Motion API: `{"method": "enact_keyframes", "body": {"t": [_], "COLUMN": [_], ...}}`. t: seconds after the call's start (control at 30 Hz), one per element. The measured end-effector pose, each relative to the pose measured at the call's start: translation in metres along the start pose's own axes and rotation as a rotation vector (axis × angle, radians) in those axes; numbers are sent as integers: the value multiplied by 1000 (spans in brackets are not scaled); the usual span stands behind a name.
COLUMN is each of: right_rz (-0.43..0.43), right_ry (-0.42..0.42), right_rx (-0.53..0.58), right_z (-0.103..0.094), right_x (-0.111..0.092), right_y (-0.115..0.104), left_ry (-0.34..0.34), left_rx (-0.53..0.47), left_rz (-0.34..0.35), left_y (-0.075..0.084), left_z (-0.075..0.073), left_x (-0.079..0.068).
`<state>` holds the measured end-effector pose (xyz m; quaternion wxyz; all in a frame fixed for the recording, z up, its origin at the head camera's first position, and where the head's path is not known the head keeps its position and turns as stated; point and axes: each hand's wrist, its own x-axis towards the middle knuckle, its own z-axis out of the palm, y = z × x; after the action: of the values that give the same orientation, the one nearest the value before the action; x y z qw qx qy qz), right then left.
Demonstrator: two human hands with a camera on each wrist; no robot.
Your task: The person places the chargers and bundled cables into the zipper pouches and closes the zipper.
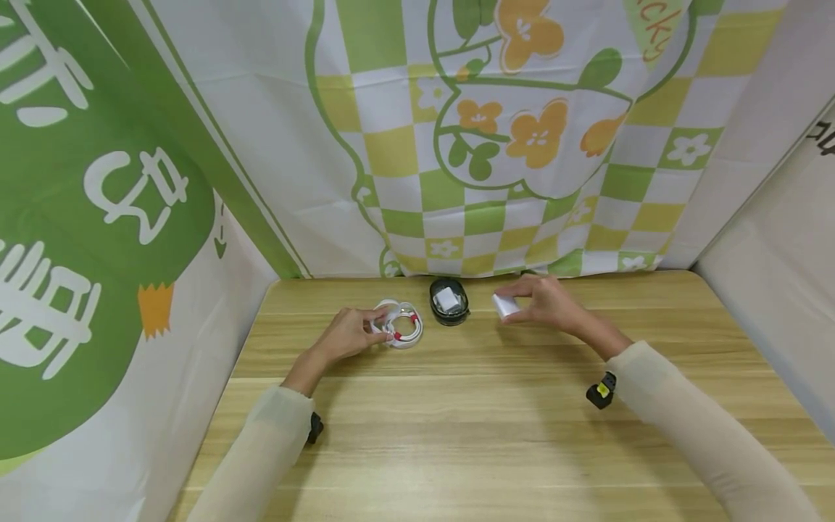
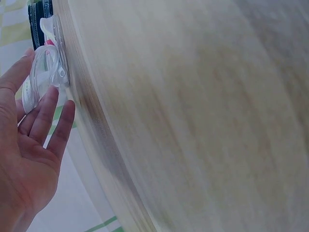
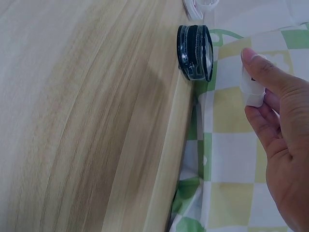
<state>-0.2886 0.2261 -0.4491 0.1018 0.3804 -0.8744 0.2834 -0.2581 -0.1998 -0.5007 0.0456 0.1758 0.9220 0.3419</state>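
At the back left of the table, my left hand (image 1: 352, 333) pinches the near side of a round, clear pouch with a white zip (image 1: 406, 345). A coiled white cable (image 1: 415, 322) with red bands lies inside it. In the left wrist view, thumb and fingertips meet the pouch (image 2: 34, 92). Over the table's back right, my right hand (image 1: 548, 303) grips a small white block that looks like a charger (image 1: 506, 306) between thumb and fingers. The right wrist view shows the charger (image 3: 253, 92) held up off the table. Between the hands sits a round black-edged zip case (image 1: 449, 320).
Another white block (image 1: 447, 299) shows inside the black-edged case. The wooden table (image 1: 443, 435) ends at the back against a checked green and yellow curtain (image 1: 470, 210). Printed cloth (image 1: 59, 254) hangs at the left, and a pale cloth (image 1: 776, 239) at the right.
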Motion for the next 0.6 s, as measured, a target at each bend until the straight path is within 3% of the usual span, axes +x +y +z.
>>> {"method": "enact_keyframes", "body": {"t": [0.23,0.6], "right_rz": [10,-82], "right_ry": [-28,3], "right_rx": [43,42], "right_z": [10,23], "right_x": [8,21], "right_y": [-7,-17], "left_ry": [-2,0], "left_rx": [15,1], "left_rz": [19,7], "left_y": [-1,1], "left_z": [0,-1], "left_x": [0,-1]}}
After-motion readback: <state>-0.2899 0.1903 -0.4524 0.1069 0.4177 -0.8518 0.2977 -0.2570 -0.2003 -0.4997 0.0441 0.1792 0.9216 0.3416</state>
